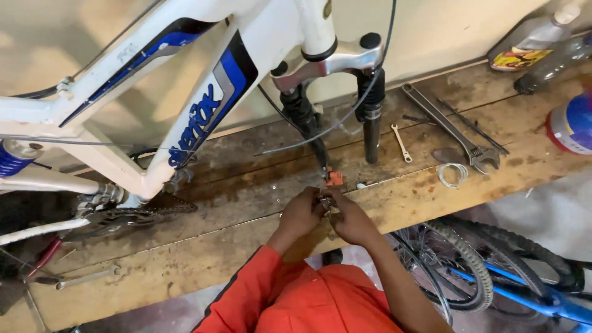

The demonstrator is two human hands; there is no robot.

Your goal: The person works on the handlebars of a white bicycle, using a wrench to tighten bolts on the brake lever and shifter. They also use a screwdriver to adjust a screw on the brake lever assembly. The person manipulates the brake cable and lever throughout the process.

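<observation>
A white and blue bicycle frame point(185, 74) stands on a wooden workbench point(246, 246), its black suspension fork point(370, 117) resting on the planks. My left hand point(300, 213) and my right hand point(351, 217) meet just below the fork's left leg. Together they pinch a small metal part point(325, 202), which is mostly hidden by my fingers. A small orange piece point(334, 179) sits at the fork tip, right above my hands. A black cable point(320, 132) loops down past the fork.
A large adjustable wrench point(453, 129), a small spanner point(401, 142) and a coil of wire point(453, 174) lie right of the fork. Bottles point(533, 40) stand at the back right. Another spanner point(86, 279) lies at left. A blue bicycle's wheel point(456, 265) leans under the bench.
</observation>
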